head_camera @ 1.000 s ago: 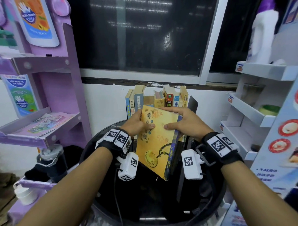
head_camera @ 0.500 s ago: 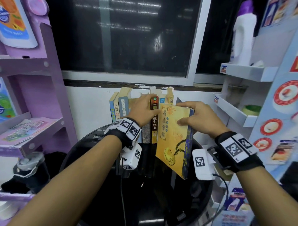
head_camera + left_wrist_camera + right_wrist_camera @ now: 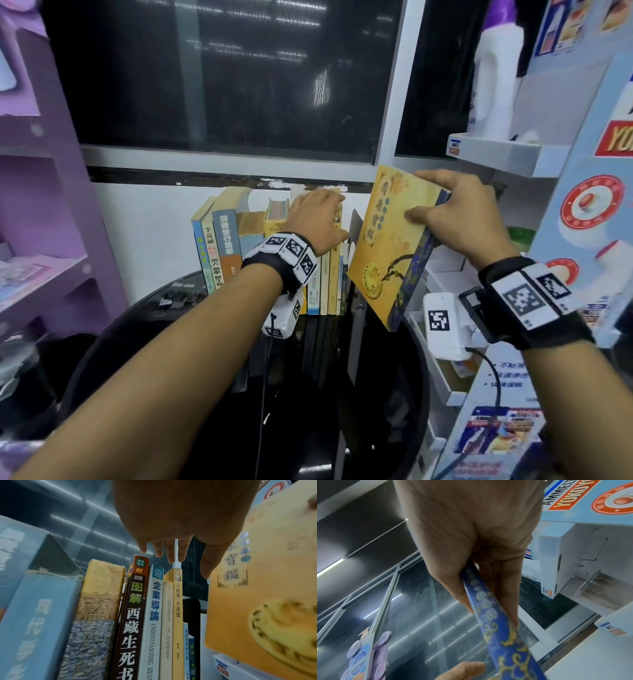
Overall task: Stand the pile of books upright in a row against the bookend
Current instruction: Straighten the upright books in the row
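Several books [image 3: 239, 246] stand upright in a row at the back of the round black table [image 3: 164, 318], against the white wall. A thin black bookend [image 3: 356, 226] stands at the row's right end. My left hand [image 3: 322, 209] lies over the tops of the rightmost books; the left wrist view shows its fingers [image 3: 171, 553] straight above the spines [image 3: 154, 601]. My right hand [image 3: 419, 197] grips the top of a yellow book with a blue spine [image 3: 387, 246], which hangs tilted in the air just right of the bookend. Thumb and fingers pinch that spine [image 3: 496, 628].
A purple shelf unit [image 3: 51, 274] stands at the left. A white and blue display shelf [image 3: 496, 154] with a white bottle [image 3: 493, 75] crowds the right, close behind the yellow book. Small black clips [image 3: 178, 298] lie on the table left of the row. A dark window [image 3: 222, 85] is above.
My left hand let go of the yellow book and moved onto the tops of the standing books. My right hand lifted the yellow book up and to the right, past the bookend.
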`<state>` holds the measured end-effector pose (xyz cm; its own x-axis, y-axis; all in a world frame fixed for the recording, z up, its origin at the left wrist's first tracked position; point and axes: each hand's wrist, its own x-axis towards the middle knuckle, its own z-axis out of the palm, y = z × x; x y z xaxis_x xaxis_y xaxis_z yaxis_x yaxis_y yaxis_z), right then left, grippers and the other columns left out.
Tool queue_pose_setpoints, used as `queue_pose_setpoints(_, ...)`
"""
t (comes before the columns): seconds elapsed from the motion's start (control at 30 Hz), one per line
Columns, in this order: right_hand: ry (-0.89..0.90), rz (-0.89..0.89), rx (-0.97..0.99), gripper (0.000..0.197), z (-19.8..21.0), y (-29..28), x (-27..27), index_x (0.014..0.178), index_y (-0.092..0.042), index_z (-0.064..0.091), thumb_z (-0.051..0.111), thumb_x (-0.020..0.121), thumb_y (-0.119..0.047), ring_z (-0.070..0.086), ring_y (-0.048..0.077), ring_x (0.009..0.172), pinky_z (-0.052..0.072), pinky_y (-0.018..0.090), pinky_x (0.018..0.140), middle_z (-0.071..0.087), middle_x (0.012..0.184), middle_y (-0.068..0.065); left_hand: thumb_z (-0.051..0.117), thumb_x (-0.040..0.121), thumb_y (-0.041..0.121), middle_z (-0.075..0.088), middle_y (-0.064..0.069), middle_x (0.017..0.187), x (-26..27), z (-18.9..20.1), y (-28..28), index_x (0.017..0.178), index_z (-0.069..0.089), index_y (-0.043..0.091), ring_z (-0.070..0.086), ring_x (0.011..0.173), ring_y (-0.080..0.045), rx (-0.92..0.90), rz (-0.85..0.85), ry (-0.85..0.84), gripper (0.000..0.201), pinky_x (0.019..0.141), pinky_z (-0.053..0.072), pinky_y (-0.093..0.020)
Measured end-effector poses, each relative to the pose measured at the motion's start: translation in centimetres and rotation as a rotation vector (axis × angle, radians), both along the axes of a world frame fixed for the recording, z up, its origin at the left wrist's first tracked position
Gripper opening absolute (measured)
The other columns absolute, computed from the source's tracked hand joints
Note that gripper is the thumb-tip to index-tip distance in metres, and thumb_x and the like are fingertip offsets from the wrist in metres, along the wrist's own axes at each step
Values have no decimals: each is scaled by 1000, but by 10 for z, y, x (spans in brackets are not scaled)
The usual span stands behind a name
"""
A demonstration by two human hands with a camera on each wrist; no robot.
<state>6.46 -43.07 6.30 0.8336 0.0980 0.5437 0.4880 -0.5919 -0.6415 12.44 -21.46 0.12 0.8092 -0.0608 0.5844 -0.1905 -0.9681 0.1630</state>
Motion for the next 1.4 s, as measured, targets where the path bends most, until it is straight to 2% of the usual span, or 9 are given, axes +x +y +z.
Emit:
queue_pose_setpoints(0.13,-79,-66,15,54,7,7,17,125,-28,63,76,75,-17,63,16,93,54,33,87,65,93,-11,63,80,48,39,1,148,15,-11,-1,143,37,22,29,139,-20,77,47,45,73,118,14,-45)
queue_pose_setpoints(0.23,-103,-86,54,56,9,12,29,128,-28,60,75,75,-17,66,14,87,57,36,82,64,96,-12,63,80,47,36,2,150,18,-17,1,145,32,23,29,140,-18,126,75,10,76,119,11,-43)
queue_pose_setpoints(0.43,-161,-119,85,55,8,26,50,135,-20,56,69,82,-11,56,-3,80,47,15,80,62,104,-7,69,76,43,44,3,144,19,-26,6,140,35,23,42,132,-18,172,93,-81,75,117,15,-41)
queue_pose_setpoints(0.5,-160,-138,57,53,5,30,56,136,-18,54,66,85,-10,50,-15,72,34,3,74,60,106,-7,71,75,40,47,3,141,19,-27,8,136,37,23,44,130,-18,176,96,-105,72,116,15,-40)
queue_pose_setpoints(0.53,-161,-154,45,53,3,32,58,137,-18,53,65,86,-10,48,-12,72,30,2,74,60,109,-7,71,75,40,48,3,141,19,-28,9,136,37,23,44,130,-18,175,95,-110,71,115,15,-40)
queue_pose_setpoints(0.63,-170,-177,39,52,-4,40,67,137,-18,53,64,86,-11,51,4,83,47,19,89,66,121,1,71,76,41,46,2,143,20,-28,11,137,36,23,42,132,-18,167,89,-103,73,116,13,-40)
queue_pose_setpoints(0.8,-161,-175,32,40,-19,54,82,122,-19,59,58,84,-8,64,21,87,57,37,84,69,105,4,71,76,43,45,3,144,21,-30,13,138,36,23,42,133,-17,169,91,-106,74,117,12,-40)
queue_pose_setpoints(1.0,-140,-212,-18,34,-31,68,91,113,-16,61,55,81,-5,62,26,81,55,35,76,68,92,7,72,75,44,46,3,144,22,-31,15,138,36,24,43,132,-17,176,93,-114,75,116,12,-39)
queue_pose_setpoints(1.4,-52,-162,-68,41,-54,84,110,128,-20,55,58,88,-12,64,29,93,52,32,77,68,106,10,73,75,42,46,4,143,24,-34,15,138,36,24,43,132,-18,157,74,-127,75,114,11,-39)
